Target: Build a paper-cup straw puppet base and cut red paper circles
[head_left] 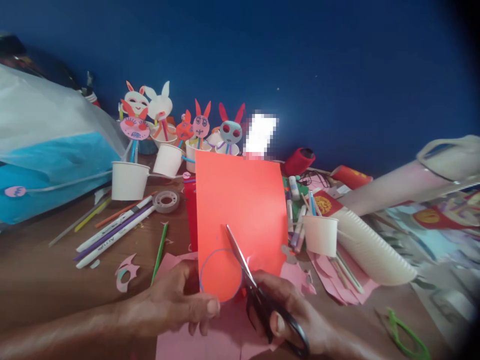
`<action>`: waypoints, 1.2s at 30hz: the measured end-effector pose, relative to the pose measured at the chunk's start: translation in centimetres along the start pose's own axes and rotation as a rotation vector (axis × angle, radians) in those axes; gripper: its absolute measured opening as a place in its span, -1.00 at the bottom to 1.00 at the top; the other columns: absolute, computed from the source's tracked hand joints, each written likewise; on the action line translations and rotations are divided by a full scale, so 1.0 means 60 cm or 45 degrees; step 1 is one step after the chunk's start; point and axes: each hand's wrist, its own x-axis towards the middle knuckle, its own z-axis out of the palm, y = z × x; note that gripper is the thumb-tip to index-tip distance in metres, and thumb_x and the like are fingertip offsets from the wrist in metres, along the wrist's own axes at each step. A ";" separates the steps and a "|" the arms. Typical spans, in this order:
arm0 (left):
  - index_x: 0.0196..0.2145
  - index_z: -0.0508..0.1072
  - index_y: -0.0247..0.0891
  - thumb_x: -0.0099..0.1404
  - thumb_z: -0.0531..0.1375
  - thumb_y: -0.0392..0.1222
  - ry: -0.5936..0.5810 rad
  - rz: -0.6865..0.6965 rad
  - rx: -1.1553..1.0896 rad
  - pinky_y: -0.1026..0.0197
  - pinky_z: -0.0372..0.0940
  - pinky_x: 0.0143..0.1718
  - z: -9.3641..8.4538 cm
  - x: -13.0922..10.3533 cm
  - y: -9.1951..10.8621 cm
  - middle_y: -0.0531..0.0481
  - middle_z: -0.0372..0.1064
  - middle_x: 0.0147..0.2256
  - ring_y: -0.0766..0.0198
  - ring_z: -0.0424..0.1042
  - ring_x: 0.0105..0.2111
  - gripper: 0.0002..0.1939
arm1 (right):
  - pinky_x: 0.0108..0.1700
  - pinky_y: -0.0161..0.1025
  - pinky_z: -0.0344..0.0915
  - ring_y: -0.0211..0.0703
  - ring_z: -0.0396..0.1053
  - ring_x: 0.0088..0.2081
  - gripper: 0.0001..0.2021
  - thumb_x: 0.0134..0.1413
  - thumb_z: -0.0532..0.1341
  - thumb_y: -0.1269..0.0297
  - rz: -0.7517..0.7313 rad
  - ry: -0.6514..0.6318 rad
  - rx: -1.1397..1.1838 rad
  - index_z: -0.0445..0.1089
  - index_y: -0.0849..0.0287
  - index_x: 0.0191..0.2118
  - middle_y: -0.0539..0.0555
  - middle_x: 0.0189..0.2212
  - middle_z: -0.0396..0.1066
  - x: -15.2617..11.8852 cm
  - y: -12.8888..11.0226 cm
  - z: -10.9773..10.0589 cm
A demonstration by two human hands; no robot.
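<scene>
A sheet of orange-red paper (243,200) stands upright before me, with a circle drawn in blue line near its lower left corner. My left hand (180,300) pinches the bottom edge of the sheet beside that circle, thumb in front and fingers behind. In my right hand (292,310) is a pair of black-handled scissors (240,255), thumb through one loop. Their blades point up and left across the sheet at the right side of the circle. Pink paper (195,340) lies on the table beneath both hands.
Paper cups (130,181) holding rabbit-faced stick puppets (201,125) stand at the back. On the left lie markers (116,232), a tape roll (166,201), a green pencil (160,252) and paper scraps (126,274). At right are a white cup (321,235), paper plates (375,250) and green-handled scissors (407,335).
</scene>
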 end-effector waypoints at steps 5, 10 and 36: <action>-0.52 0.32 -0.34 0.12 0.13 -0.07 0.260 -0.025 0.152 0.41 0.11 -0.66 0.009 0.006 -0.002 0.09 0.28 -0.65 0.43 0.26 -0.66 -0.75 | -0.54 -0.47 0.07 -0.43 0.10 -0.55 -0.52 0.03 0.16 -0.04 0.045 0.009 -0.039 0.19 0.24 -0.07 -0.04 -0.50 0.16 0.002 -0.018 0.008; -0.52 0.29 -0.32 0.11 0.10 -0.15 0.277 -0.110 0.193 0.40 0.10 -0.65 0.003 0.006 0.001 0.11 0.29 -0.65 0.44 0.25 -0.67 -0.83 | -0.55 -0.47 0.09 -0.41 0.12 -0.54 -0.54 0.08 0.09 -0.05 0.075 -0.018 -0.198 0.18 0.26 -0.09 -0.01 -0.49 0.19 0.002 -0.023 0.009; -0.34 0.41 -0.26 -0.04 0.22 -0.32 0.260 0.187 0.478 0.37 0.19 -0.50 0.012 0.003 0.027 0.04 0.37 -0.40 0.34 0.24 -0.49 -0.78 | -0.47 -0.35 0.21 -0.29 0.30 -0.49 -0.42 0.09 0.00 -0.14 -0.090 -0.082 0.183 0.00 0.21 0.06 0.02 -0.51 0.28 0.010 0.026 0.018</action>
